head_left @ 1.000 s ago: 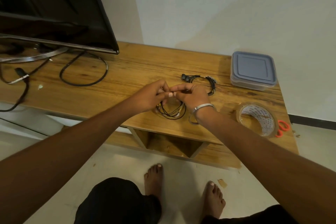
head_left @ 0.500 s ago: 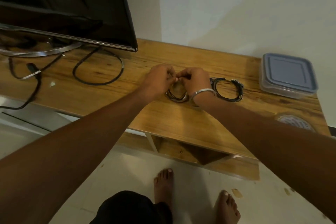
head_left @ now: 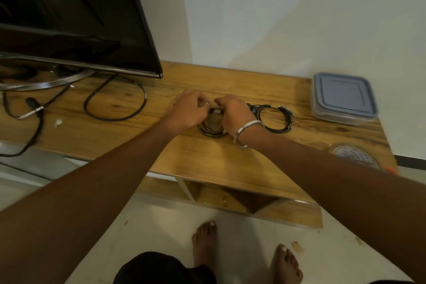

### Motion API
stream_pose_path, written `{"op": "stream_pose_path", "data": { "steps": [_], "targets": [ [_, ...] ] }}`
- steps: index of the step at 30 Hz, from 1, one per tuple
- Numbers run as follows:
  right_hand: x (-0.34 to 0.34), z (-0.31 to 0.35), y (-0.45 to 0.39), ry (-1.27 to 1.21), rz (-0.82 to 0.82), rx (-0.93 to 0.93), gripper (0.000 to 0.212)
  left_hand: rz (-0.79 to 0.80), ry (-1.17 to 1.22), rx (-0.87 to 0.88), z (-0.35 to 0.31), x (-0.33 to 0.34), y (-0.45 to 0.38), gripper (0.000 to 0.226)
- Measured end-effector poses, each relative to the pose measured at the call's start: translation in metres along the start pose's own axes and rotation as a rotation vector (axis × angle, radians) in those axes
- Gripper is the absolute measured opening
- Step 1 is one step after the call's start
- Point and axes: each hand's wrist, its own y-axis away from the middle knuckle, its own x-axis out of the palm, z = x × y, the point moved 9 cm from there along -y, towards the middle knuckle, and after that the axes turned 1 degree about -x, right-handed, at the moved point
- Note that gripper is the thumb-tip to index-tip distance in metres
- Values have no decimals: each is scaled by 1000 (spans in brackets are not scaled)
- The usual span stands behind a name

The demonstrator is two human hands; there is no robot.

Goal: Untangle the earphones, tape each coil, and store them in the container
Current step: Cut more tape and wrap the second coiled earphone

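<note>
Closest to you, your bare feet (head_left: 205,242) stand on the pale floor (head_left: 161,226), in front of a wooden table (head_left: 207,159) with an open shelf (head_left: 230,198) under its top.

On the tabletop, your two forearms meet over a coil of black earphones (head_left: 211,130). Your left hand (head_left: 190,112) has its fingers curled, pinching the top of the coil. Your right hand (head_left: 232,113), with a metal bangle (head_left: 247,127) on the wrist, is curled the same way and grips the same coil from the other side. The fingertips of both hands nearly touch above the coil, with something small and pale between them; you cannot tell from here what it is. The lower loop of the coil lies on the wood between your wrists.

Just beside your right hand, a second coil of earphones (head_left: 276,120) lies flat on the table, touched by neither hand.

At the right front edge sits a roll of clear tape (head_left: 355,157), partly hidden by your right forearm.

Further back on the right stands the container (head_left: 343,99), a square plastic box with its grey-blue lid (head_left: 341,92) on. What is inside cannot be seen.

On the left, a black cable (head_left: 115,108) loops across the wood, and behind it a television (head_left: 76,16) stands on a curved metal stand (head_left: 46,83) against the white wall (head_left: 276,18).
</note>
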Motion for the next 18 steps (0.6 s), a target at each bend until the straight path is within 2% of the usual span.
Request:
{"op": "stream_pose_path", "data": {
  "steps": [3, 6, 11, 18],
  "targets": [
    [-29, -12, 6, 0, -59, 6, 47, -124, -44, -23, -12, -9, 3, 11],
    [-69, -38, 16, 21, -121, 42, 47, -156, -28, 4, -34, -5, 6, 14],
    [-144, -105, 48, 102, -219, 166, 37, -77, 111, 136, -100, 25, 5, 18],
    [-203, -200, 101, 230, -320, 407, 31, 77, 217, 169, -177, 94, 6, 16]
  ]
}}
